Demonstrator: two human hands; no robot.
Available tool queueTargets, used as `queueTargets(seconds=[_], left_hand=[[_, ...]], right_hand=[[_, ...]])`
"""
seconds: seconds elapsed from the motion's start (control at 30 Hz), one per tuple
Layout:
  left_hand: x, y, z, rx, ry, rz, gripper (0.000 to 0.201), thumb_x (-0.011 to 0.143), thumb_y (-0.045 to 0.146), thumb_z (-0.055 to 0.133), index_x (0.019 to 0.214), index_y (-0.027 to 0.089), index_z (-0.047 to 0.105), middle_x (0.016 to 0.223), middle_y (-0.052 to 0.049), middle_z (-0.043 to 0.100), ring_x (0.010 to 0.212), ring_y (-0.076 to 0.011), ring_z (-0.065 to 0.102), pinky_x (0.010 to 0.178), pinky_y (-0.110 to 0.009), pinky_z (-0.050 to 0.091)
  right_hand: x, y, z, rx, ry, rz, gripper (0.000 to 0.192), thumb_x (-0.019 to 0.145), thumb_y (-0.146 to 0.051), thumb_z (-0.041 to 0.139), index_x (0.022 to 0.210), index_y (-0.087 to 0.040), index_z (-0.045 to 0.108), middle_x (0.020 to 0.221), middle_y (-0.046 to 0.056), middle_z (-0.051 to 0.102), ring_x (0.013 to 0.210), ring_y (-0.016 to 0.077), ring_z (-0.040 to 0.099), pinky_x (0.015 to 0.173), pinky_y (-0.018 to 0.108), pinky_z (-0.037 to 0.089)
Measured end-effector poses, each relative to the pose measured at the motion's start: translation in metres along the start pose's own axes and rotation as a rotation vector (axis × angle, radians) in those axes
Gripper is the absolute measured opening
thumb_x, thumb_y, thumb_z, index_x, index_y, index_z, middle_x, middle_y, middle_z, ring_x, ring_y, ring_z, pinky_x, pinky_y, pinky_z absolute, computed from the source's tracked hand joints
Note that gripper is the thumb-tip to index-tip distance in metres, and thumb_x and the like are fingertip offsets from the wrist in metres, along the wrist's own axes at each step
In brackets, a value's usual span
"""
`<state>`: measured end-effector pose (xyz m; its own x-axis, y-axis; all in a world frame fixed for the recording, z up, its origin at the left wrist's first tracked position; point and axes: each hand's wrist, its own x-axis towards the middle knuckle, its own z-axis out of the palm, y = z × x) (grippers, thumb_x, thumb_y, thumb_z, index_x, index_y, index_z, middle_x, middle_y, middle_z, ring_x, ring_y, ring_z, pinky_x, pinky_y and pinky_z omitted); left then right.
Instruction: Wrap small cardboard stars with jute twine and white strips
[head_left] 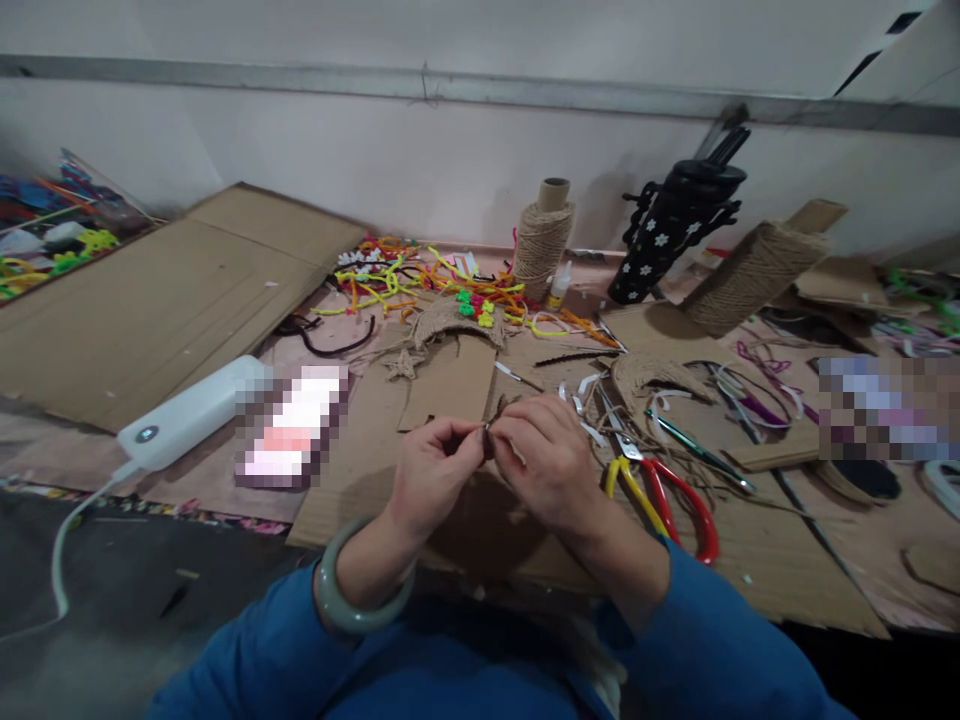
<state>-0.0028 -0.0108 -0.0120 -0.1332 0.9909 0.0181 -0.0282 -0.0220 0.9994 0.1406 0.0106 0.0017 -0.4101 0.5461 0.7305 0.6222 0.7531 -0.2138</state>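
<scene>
My left hand point(439, 470) and my right hand point(546, 458) meet above the cardboard sheet point(352, 495). Thumb and forefinger of each are pinched together on a small dark piece point(487, 428), mostly hidden by the fingers; its kind is unclear. Just beyond lies a twine-wrapped crescent point(439, 318) with green, red and yellow flowers on it. A twine star point(401, 364) rests at its left end. Scissors point(664, 500) with one red and one yellow handle lie right of my right hand, near a second twine crescent point(649, 372) and a teal crochet hook point(697, 448).
Bright pipe cleaners point(405, 280) are heaped at the back. Behind stand a twine spool point(544, 240), a small glue bottle point(559, 287) and a black flowered holder point(660, 235); another spool point(757, 270) leans right. A white power bank point(195, 410) and a phone point(296, 425) lie left.
</scene>
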Motion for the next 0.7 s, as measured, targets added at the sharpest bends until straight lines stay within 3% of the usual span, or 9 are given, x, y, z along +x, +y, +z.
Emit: queueTargets(seconds=[0.7], left_hand=[[0.0004,-0.0026,-0.0004,-0.068,0.016,-0.002,0.013,0.072,0.026,0.066,0.070,0.014,0.071,0.058,0.000,0.067,0.053,-0.0098,0.057,0.053,-0.020,0.046]], right_hand=[[-0.0008,0.0001,0.0011,0.158,0.015,0.035,0.013,0.085,-0.010,0.053,0.082,-0.020,0.061,0.082,0.005,0.065,0.082,0.0183,0.057,0.078,0.034,0.049]])
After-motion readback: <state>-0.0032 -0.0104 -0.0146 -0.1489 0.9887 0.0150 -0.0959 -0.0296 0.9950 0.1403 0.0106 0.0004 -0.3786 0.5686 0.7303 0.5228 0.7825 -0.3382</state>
